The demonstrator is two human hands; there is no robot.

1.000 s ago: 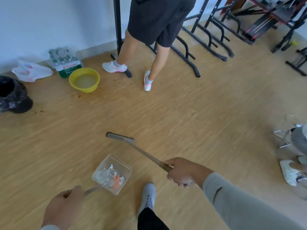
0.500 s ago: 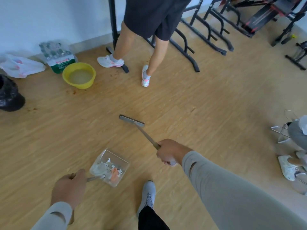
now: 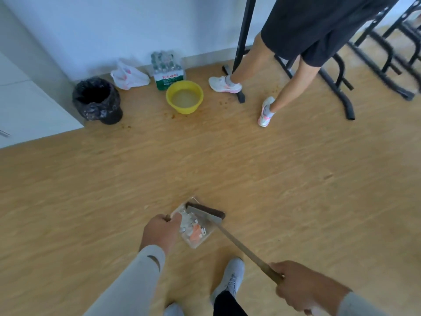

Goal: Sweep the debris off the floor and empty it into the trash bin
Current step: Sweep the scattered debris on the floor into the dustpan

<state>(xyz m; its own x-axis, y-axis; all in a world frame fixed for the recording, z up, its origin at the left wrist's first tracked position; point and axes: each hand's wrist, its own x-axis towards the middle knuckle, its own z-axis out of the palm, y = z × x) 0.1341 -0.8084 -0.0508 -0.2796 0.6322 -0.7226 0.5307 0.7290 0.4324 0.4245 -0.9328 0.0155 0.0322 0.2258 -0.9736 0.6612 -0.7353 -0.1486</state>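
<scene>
Clear dustpan [image 3: 193, 226], loaded with debris [image 3: 193, 231]: held low over floor by left hand [image 3: 161, 231], grip closed on its handle. Broom [image 3: 227, 231]: shaft gripped by right hand [image 3: 300, 290]. Trash bin [image 3: 96, 100]: located well ahead and leftward, on the left hand's side.

Pale wall [image 3: 114, 23] meets wood-grain floor [image 3: 296, 167]; black metal frames [image 3: 341, 87] stand at right.

A plain workroom or classroom: pale wood-laminate floor [image 3: 273, 160], black folding metal table legs [image 3: 337, 87], shrink-wrapped pack of water bottles [image 3: 167, 67].
</scene>
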